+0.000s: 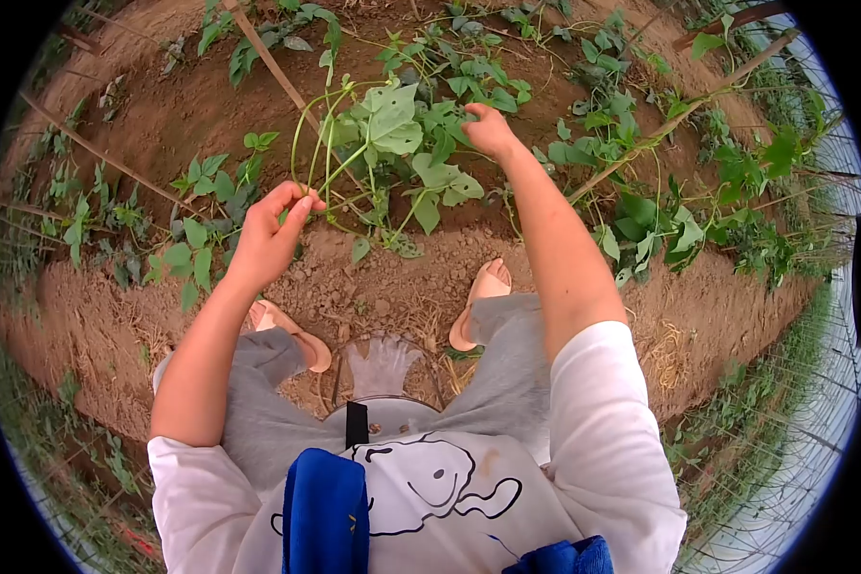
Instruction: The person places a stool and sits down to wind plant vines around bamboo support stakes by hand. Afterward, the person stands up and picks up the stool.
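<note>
My left hand [275,230] pinches a thin green vine stem [337,172] between thumb and fingers, left of centre. From there the stem curves up toward a large pale leaf [392,120] with small holes. My right hand [489,130] reaches into the leafy plants [440,124] at the upper middle. Its fingers are bent at the edge of the leaves, and whatever they hold is too small to make out. More holed leaves [447,182] hang between my two hands.
Wooden stakes [263,53] lean among the plants, and a vine-wrapped pole [679,120] slants at the right. Bare soil [383,277] lies before my sandalled feet [488,287]. A small seat [383,411] is between my legs. Netting [832,383] runs along the right edge.
</note>
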`<action>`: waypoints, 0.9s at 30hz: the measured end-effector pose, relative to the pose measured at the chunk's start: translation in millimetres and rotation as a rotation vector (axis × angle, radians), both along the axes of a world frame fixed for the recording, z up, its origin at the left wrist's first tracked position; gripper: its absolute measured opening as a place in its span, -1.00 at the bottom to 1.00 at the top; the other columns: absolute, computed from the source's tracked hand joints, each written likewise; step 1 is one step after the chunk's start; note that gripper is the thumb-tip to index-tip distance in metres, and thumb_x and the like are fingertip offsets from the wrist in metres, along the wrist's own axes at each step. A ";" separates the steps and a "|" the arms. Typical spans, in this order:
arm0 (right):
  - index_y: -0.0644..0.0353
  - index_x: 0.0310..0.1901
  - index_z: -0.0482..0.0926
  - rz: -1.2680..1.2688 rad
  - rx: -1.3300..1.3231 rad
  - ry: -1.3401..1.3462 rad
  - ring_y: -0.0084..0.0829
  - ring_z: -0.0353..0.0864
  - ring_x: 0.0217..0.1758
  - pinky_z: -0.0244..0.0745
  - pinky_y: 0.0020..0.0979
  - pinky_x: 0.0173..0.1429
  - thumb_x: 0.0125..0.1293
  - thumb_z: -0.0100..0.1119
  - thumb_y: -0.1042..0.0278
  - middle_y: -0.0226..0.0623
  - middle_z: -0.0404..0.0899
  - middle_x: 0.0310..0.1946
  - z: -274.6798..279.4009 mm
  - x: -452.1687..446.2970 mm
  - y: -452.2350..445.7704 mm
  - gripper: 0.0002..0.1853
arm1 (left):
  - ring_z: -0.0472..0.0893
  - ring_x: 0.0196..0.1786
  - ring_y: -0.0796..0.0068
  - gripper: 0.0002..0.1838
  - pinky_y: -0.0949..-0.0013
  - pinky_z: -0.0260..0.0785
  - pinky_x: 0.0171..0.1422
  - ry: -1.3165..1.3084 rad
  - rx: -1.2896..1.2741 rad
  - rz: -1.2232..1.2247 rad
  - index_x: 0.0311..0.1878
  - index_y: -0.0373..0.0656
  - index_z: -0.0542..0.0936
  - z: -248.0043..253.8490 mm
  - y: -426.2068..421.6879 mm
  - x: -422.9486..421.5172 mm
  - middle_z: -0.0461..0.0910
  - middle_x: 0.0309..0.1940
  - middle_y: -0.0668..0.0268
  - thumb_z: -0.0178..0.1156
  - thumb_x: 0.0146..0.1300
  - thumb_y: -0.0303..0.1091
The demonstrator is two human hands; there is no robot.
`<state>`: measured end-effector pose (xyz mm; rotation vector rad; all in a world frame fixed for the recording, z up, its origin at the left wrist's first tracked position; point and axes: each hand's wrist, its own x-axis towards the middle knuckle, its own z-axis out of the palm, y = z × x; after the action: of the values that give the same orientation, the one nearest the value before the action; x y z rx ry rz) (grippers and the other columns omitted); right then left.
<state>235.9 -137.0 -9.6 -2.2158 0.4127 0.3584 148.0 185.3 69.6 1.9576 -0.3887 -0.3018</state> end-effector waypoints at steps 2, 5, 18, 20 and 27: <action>0.16 -0.03 0.40 -0.206 0.107 -0.092 -0.33 0.37 0.02 0.28 -0.36 0.03 0.07 -0.01 0.40 -0.22 0.40 -0.04 6.9 10.0 -30.2 -0.64 | 0.39 -0.31 0.60 -0.81 0.53 0.20 -0.14 -0.008 0.007 -0.004 -0.36 -0.28 0.42 4.0 0.8 -2.9 0.44 -0.44 0.37 -0.08 0.20 -0.34; 0.13 -0.08 0.41 -0.702 0.371 -0.287 -0.50 0.43 -0.13 0.34 -0.44 -0.12 0.17 -0.08 0.30 -0.35 0.44 -0.17 2.8 21.6 -66.6 -0.72 | 0.38 -0.12 0.54 -0.82 0.43 0.14 0.04 0.136 0.040 0.013 -0.35 -0.28 0.39 12.1 5.3 -3.9 0.47 -0.33 0.31 -0.10 0.22 -0.35; 0.33 0.07 0.22 -1.141 0.797 0.169 -0.29 0.40 -0.11 0.31 -0.32 -0.10 0.19 -0.07 0.22 -0.18 0.33 -0.05 -211.2 -10.6 -35.8 -0.53 | 0.34 -0.02 0.47 -0.86 0.37 0.07 0.13 0.268 0.065 0.161 -0.33 -0.26 0.40 14.3 18.4 13.0 0.48 -0.35 0.27 -0.10 0.22 -0.40; 0.33 0.04 0.22 -1.133 0.677 0.190 -0.31 0.40 -0.15 0.31 -0.33 -0.10 0.17 -0.07 0.19 -0.18 0.34 -0.09 -231.9 -4.1 -48.1 -0.53 | 0.34 -0.01 0.44 -0.88 0.36 0.09 0.12 0.262 0.082 0.156 -0.33 -0.26 0.39 13.7 19.0 15.0 0.48 -0.36 0.26 -0.10 0.21 -0.42; 0.25 -0.07 0.24 -1.546 1.026 -0.042 -0.22 0.36 -0.17 0.38 -0.12 -0.07 0.11 -0.05 0.34 -0.15 0.29 -0.16 -296.0 0.6 -79.2 -0.65 | 0.36 -0.02 0.38 -0.91 0.32 0.13 0.09 0.292 0.126 0.163 -0.32 -0.26 0.39 8.7 20.8 17.2 0.47 -0.37 0.26 -0.11 0.18 -0.49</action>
<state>236.5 -216.2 -305.5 -0.5215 1.3529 -0.2975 165.2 206.1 78.3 2.0160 -0.0210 -0.5082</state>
